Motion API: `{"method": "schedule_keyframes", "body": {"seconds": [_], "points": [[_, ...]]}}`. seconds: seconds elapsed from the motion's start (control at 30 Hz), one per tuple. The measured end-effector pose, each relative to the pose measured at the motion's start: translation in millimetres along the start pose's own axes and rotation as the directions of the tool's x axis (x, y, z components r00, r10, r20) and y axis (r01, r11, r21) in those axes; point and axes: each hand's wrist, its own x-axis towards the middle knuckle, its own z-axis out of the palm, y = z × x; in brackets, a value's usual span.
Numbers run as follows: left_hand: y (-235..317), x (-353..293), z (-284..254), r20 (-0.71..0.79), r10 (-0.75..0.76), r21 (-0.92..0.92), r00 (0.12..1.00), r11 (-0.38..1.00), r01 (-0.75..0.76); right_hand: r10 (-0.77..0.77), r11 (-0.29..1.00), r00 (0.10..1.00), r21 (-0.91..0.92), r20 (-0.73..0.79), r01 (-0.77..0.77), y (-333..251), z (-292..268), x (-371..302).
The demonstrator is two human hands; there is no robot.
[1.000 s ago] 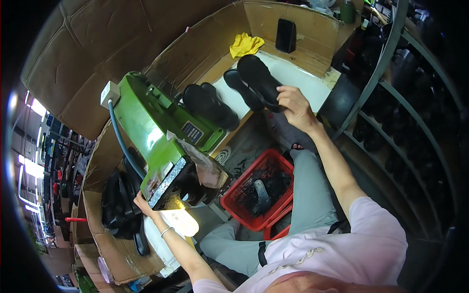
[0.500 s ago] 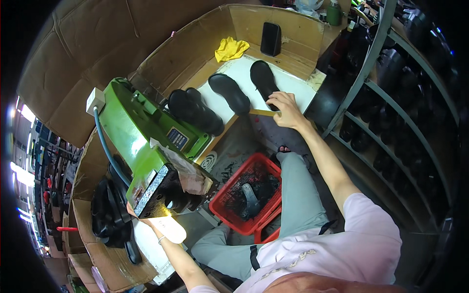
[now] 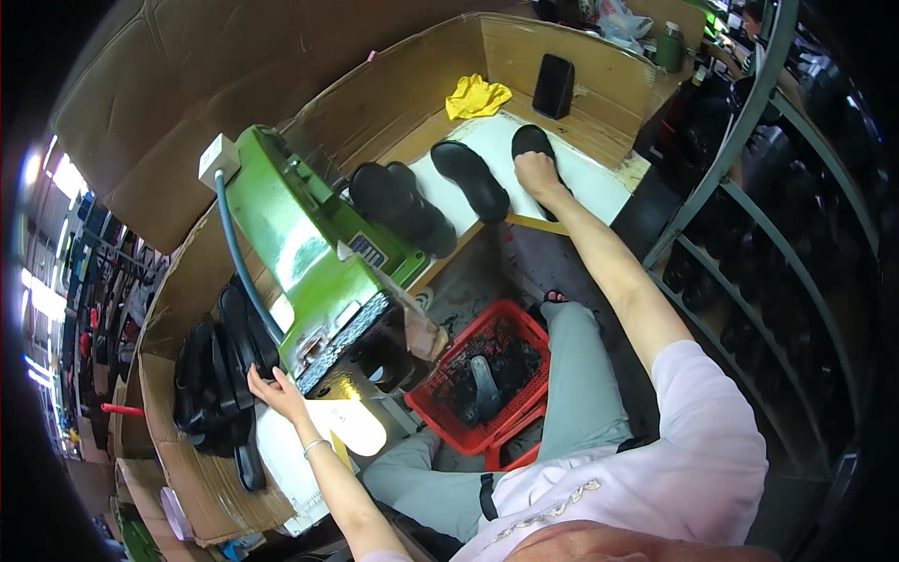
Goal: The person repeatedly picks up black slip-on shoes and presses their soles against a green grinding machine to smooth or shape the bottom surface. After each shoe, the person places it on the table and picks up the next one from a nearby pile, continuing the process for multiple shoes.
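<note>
My right hand (image 3: 540, 175) is closed over the middle of a black shoe (image 3: 532, 140) on the white board at the back; its fingertips are hidden. Left of that shoe lies another black shoe (image 3: 471, 180). A further pair of black shoes (image 3: 401, 206) rests against the green machine (image 3: 290, 225). My left hand (image 3: 278, 393) has its fingers spread beside a pile of shiny black shoes (image 3: 208, 379), left of the machine's head. The fingertips are close to the nearest shoe; I cannot tell whether they touch. A lit white rounded plate (image 3: 351, 426) sits under the machine's head, by my left wrist.
Cardboard walls (image 3: 412, 80) surround the bench. A yellow cloth (image 3: 476, 96) and a dark phone-shaped object (image 3: 553, 86) are at the back. Below, between the bench and my legs, stands a red basket (image 3: 440, 426) with dark scraps. A metal rack (image 3: 716, 178) rises on the right.
My left hand has come out from behind the machine's head toward the black shoe pile, fingers spreading. My right hand has moved from the shoe's near end onto its middle. The view has shifted slightly.
</note>
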Motion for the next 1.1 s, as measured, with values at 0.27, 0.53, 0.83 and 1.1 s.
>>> {"method": "schedule_keyframes", "body": {"seconds": [0.27,0.53,0.83,1.1], "points": [[-18,4,3,0.002,-0.001,-0.132,1.000,0.991,0.001,-0.248,0.824,0.832,0.344,-0.496,0.451,-104,-43,1],[2,-3,-3,-0.128,0.280,0.550,0.951,0.819,-0.167,-0.480,0.805,0.877,0.386,-0.025,0.451,-179,-33,-8],[2,-9,-21,-0.342,0.462,0.678,0.818,0.725,-0.126,-0.409,0.844,0.895,0.299,-0.180,0.446,-181,-63,-54],[15,-15,-26,-0.442,0.466,0.579,0.766,0.801,-0.153,-0.349,0.924,0.922,0.106,-0.166,0.368,-194,-79,-64]]}}
